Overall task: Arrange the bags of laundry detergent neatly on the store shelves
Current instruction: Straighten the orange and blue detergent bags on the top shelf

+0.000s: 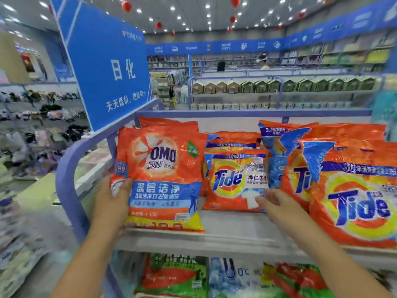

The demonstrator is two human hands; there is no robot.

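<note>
An orange OMO detergent bag (163, 168) stands upright at the left end of the top shelf (225, 231). My left hand (111, 203) grips its lower left edge, thumb on the front. A small orange Tide bag (234, 179) leans in the middle of the shelf with more small bags behind it. My right hand (277, 201) reaches to its lower right corner with straight fingers touching it. A large Tide bag (354, 201) lies tilted at the right, with another Tide bag (287, 160) behind it.
A blue sign (107, 67) with white characters rises at the shelf's left end above a curved blue rail (64, 175). The lower shelf holds green and red bags (171, 274) and a blue bag (234, 276). Other aisles and a person stand far behind.
</note>
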